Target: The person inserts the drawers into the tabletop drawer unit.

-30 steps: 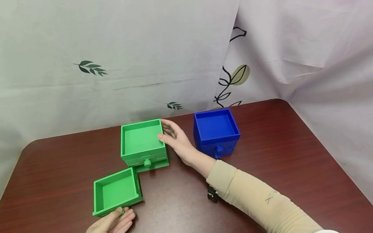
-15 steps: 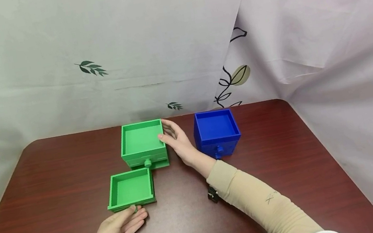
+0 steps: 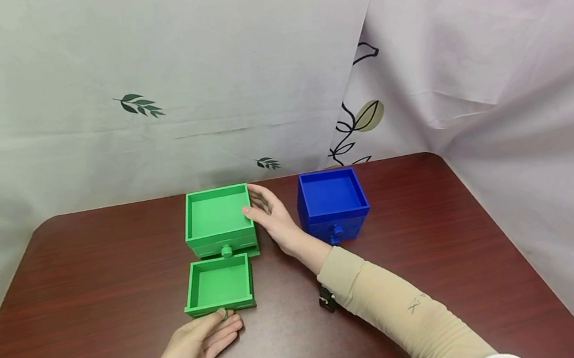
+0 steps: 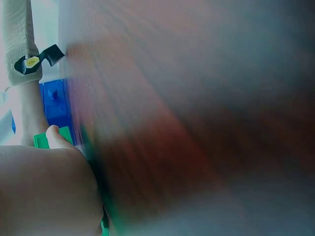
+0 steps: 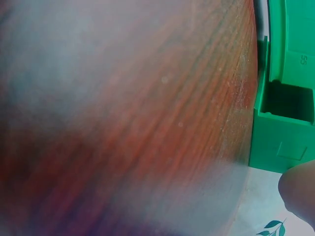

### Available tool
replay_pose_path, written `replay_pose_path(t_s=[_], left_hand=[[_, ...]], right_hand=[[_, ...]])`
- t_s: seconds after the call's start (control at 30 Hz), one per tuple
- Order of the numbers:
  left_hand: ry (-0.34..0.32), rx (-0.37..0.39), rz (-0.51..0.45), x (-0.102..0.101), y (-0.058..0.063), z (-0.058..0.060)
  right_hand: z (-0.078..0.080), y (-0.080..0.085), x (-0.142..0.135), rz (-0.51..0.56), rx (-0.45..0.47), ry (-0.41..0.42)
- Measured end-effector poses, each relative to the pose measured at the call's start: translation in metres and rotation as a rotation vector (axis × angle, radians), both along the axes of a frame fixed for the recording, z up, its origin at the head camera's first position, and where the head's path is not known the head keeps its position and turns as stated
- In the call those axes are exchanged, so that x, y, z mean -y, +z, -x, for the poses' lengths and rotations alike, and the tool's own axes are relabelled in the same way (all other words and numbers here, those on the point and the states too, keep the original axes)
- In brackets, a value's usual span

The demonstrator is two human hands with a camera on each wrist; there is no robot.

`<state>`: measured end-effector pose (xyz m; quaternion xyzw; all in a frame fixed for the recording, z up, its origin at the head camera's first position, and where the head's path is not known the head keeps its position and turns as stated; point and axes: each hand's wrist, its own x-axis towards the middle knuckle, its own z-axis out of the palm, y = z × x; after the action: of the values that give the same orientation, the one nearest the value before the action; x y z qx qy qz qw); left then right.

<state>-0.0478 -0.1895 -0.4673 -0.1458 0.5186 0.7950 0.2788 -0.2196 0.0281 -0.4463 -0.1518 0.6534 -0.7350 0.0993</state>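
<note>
A green drawer (image 3: 220, 284) lies just in front of the green drawer cabinet (image 3: 218, 213), nearly lined up with it, its inside bare. My left hand (image 3: 198, 346) pinches the drawer's front knob between thumb and fingers, the other fingers stretched out beneath. On the cabinet's right side my right hand (image 3: 275, 218) holds it, thumb over the top rim and fingers along the wall. The upper drawer with its round knob (image 3: 226, 251) sits in the cabinet. Below it, a dark opening shows in the cabinet (image 5: 283, 142) in the right wrist view.
A blue drawer cabinet (image 3: 333, 196) with knobs stands right of the green one, near the table's back edge. A black strap (image 3: 327, 299) shows by the right sleeve (image 3: 391, 303). White patterned cloth (image 3: 247, 72) hangs behind the brown table (image 3: 84, 286).
My left hand has slid the green drawer rightwards and turned it straighter, bringing it in front of the green cabinet. My right hand has stayed in place on the cabinet.
</note>
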Motion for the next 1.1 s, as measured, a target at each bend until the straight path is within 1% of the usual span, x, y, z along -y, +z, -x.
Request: replay_pose_path(t_s=[0.23, 0.53, 0.77, 1.1], left_hand=[[0.015, -0.006, -0.009, -0.009, 0.0, 0.006], [0.021, -0.006, 0.011, -0.018, -0.001, 0.012], [0.044, 0.004, 0.017, -0.022, 0.0, 0.015], [0.05, 0.005, 0.008, -0.025, 0.001, 0.02]], right_hand=[[0.0, 0.0, 0.0, -0.003, -0.004, -0.006], [0.001, -0.001, 0.001, -0.017, -0.012, -0.02], [0.0, 0.0, 0.001, -0.003, -0.01, -0.015], [0.0, 0.0, 0.001, -0.01, -0.001, -0.011]])
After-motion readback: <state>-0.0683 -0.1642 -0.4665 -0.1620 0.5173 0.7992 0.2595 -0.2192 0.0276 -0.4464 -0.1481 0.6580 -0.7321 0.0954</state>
